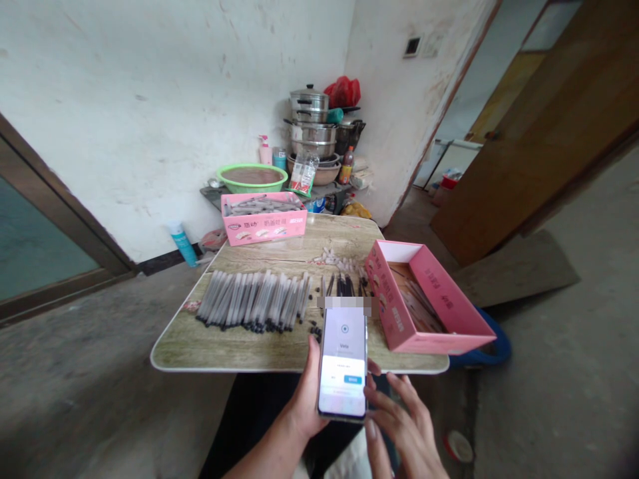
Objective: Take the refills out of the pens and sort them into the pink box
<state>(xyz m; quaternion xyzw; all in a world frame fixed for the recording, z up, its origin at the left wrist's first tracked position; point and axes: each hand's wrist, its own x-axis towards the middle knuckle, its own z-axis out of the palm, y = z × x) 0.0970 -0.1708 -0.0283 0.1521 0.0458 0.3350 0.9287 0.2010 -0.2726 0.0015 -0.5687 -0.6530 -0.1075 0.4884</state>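
A smartphone (pixel 343 359) with a lit screen rests in my left hand (pixel 305 392), whose thumb lies along its left edge. On the screen is a pale page with a white pop-up and a blue button. Beside the phone's lower right edge is my right hand (pixel 403 422), fingers spread and slightly bent, holding nothing. Beyond the phone, a wide row of clear pen barrels (pixel 254 299) with black ends covers the table's left part. Several dark pen parts (pixel 345 285) and a scatter of small whitish pieces (pixel 335 259) lie behind the phone.
The wood-patterned table (pixel 279 352) carries a pink box of pens (pixel 264 225) at the back left and an open pink box (pixel 439 313) at the right. Behind stand a green basin (pixel 252 187) and stacked steel pots (pixel 310 136). A blue spray can (pixel 183 245) is on the floor.
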